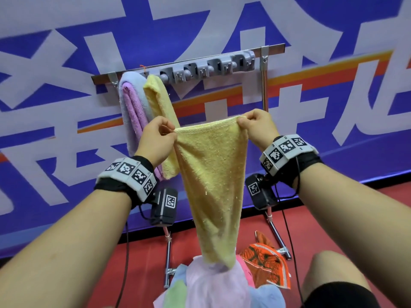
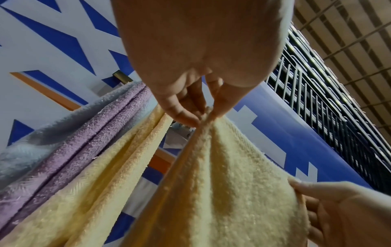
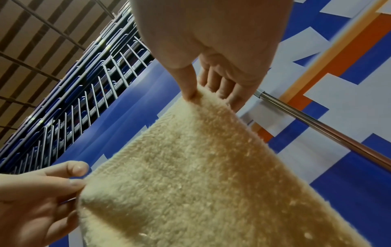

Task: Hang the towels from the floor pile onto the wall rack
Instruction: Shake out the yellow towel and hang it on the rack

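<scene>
I hold a yellow towel stretched between both hands below the wall rack. My left hand pinches its left top corner and my right hand pinches the right top corner. Its lower end hangs down to the floor pile. In the left wrist view the thumb and finger of my left hand pinch the yellow towel. In the right wrist view my right hand nips the yellow towel edge. A pale blue towel, a purple towel and another yellow towel hang on the rack's left end.
Grey clips line the rack's right part. A metal upright stands behind my right hand, and stand legs rest on the red floor. An orange patterned cloth lies right of the pile. My knee is at the lower right.
</scene>
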Demonstrator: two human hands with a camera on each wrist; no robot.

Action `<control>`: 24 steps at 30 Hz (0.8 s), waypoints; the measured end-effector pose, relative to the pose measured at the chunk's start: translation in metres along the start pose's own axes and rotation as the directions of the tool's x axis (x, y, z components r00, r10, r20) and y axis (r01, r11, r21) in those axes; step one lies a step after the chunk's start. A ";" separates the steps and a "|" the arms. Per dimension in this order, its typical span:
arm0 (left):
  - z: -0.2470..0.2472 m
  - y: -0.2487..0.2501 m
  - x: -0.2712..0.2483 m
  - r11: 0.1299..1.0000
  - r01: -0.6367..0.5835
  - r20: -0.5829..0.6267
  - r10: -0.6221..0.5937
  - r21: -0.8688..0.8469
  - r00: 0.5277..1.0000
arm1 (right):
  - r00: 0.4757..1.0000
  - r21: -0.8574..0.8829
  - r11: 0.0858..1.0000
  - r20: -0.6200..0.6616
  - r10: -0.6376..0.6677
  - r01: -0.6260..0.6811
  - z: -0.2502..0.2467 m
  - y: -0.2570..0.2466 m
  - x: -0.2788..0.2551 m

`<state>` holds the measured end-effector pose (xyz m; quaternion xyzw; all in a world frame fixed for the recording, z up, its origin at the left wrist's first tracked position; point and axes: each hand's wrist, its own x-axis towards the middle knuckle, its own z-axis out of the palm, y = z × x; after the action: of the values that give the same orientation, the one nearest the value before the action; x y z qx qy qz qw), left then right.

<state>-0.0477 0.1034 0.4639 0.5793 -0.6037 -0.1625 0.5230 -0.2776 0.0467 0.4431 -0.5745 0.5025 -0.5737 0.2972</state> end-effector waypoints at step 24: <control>0.008 0.015 -0.019 0.836 -0.379 0.638 0.047 0.396 0.769 | 0.997 -0.078 0.996 -0.068 0.037 -0.042 0.022 0.014 0.004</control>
<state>-0.0666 0.1207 0.4641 0.5369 -0.8229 -0.1125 0.1482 -0.2606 0.0335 0.4277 -0.5564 0.5458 -0.5661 0.2683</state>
